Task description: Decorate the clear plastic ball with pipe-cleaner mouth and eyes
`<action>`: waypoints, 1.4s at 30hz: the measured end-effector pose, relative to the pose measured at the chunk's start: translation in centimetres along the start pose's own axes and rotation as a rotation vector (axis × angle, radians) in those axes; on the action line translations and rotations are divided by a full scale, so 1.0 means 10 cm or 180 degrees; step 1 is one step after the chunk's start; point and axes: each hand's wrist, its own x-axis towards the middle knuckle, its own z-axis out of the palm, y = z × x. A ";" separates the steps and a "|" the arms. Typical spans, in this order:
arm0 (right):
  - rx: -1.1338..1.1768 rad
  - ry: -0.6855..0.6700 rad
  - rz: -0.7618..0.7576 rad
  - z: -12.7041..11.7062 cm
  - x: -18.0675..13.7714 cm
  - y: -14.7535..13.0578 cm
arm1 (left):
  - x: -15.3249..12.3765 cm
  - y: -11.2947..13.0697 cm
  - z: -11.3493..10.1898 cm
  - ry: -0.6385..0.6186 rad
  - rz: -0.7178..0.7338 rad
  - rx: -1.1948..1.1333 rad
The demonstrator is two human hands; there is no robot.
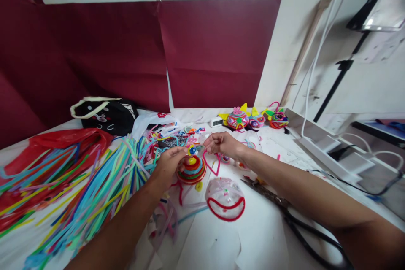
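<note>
Red bag: a crumpled, shiny red plastic bag (pixel 100 136) runs out past the left border, partly covered by long multicoloured fuzzy craft sticks (pixel 117 173).
Left hand: the left hand (pixel 172 160) pinches a small round yellow-and-blue piece (pixel 192 150) between thumb and fingertips; its detail is too small to read.
Striped dome: the rounded dome of orange, red, blue and green fuzzy rings (pixel 193 171) sits directly below that piece, its left side partly behind the left fingers.
Right hand: the right hand (pixel 220 143) is near the piece, fingertips bunched above a pink fuzzy-stick loop (pixel 218 165); whether they pinch anything, I cannot tell.
Right forearm: it hides part of the tabletop; below it, the long dark scissors with black handles (pixel 281 201) leave through the bottom border.
Left margin: sticks and the left forearm crowd this side.
Front middle: bare white paper (pixel 218 244) lies before a clear plastic dome with a red crescent outline (pixel 225 192), which is well apart from both hands.
Right margin: a long white tray with plugs and cables (pixel 329 156) bounds the working area.
Table: white, scattered with scraps; a black cloth bag with cream handles (pixel 109 118) stands at back left, three colourful decorated balls (pixel 238 120) at back right.
Wall: pale, with maroon sheets (pixel 215 50) left and middle, and a black stand (pixel 335 80) right.
</note>
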 end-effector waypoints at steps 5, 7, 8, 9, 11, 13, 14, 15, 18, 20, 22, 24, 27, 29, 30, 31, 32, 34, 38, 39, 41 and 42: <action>-0.0129 0.0062 -0.0235 0.03 0.05 0.03 | 0.01 -0.07 0.04 -0.0032 -0.0066 -0.0260; -0.0083 -0.0050 -0.0208 0.11 0.03 0.04 | 0.02 -0.12 0.06 -0.0093 -0.0030 -0.0294; -0.0046 -0.0107 -0.0173 0.15 0.01 0.04 | 0.02 -0.14 0.07 -0.0127 -0.0009 -0.0293; -0.0004 -0.0151 -0.0133 0.18 0.00 0.05 | 0.01 -0.15 0.07 -0.0158 0.0005 -0.0283; 0.0071 -0.0200 -0.0046 0.23 -0.02 0.06 | 0.00 -0.17 0.09 -0.0192 0.0025 -0.0240; 0.0122 -0.0209 0.0039 0.24 -0.04 0.07 | -0.03 -0.16 0.11 -0.0186 0.0047 -0.0164; 0.0140 -0.0211 0.0074 0.24 -0.05 0.07 | -0.04 -0.15 0.11 -0.0176 0.0058 -0.0119; 0.0157 -0.0216 0.0105 0.23 -0.06 0.07 | -0.06 -0.14 0.12 -0.0166 0.0067 -0.0072; 0.0188 -0.0224 0.0166 0.23 -0.09 0.07 | -0.09 -0.14 0.14 -0.0156 0.0065 0.0027; 0.0176 -0.0217 0.0175 0.23 -0.12 0.07 | -0.10 -0.14 0.15 -0.0180 0.0048 0.0030; 0.0137 -0.0223 0.0168 0.23 -0.14 0.07 | -0.10 -0.16 0.17 -0.0218 0.0028 -0.0010; 0.0067 -0.0235 0.0154 0.23 -0.16 0.08 | -0.11 -0.19 0.17 -0.0257 0.0004 -0.0072; -0.0118 -0.0208 0.0097 0.23 -0.16 0.10 | -0.13 -0.24 0.17 -0.0289 -0.0029 -0.0141; -0.0296 -0.0156 0.0019 0.24 -0.16 0.13 | -0.13 -0.27 0.16 -0.0280 -0.0039 -0.0151; -0.0400 -0.0120 -0.0034 0.25 -0.16 0.14 | -0.13 -0.28 0.15 -0.0268 -0.0039 -0.0146; -0.0514 -0.0072 -0.0100 0.25 -0.16 0.15 | -0.14 -0.30 0.14 -0.0251 -0.0040 -0.0136; -0.0640 -0.0011 -0.0178 0.26 -0.17 0.16 | -0.14 -0.30 0.13 -0.0232 -0.0041 -0.0128; -0.0874 0.0130 -0.0342 0.29 -0.19 0.17 | -0.15 -0.32 0.12 -0.0189 -0.0041 -0.0120; -0.1750 0.0320 -0.0862 0.36 -0.28 0.13 | -0.16 -0.33 0.10 -0.0123 -0.0046 -0.0101; -0.2053 0.0338 -0.0997 0.38 -0.30 0.12 | -0.17 -0.34 0.10 -0.0108 -0.0048 -0.0083; -0.2569 0.0339 -0.1160 0.41 -0.35 0.10 | -0.17 -0.35 0.09 -0.0070 -0.0028 -0.0043; -0.2726 0.0330 -0.1179 0.43 -0.37 0.09 | -0.17 -0.35 0.09 -0.0047 -0.0006 -0.0021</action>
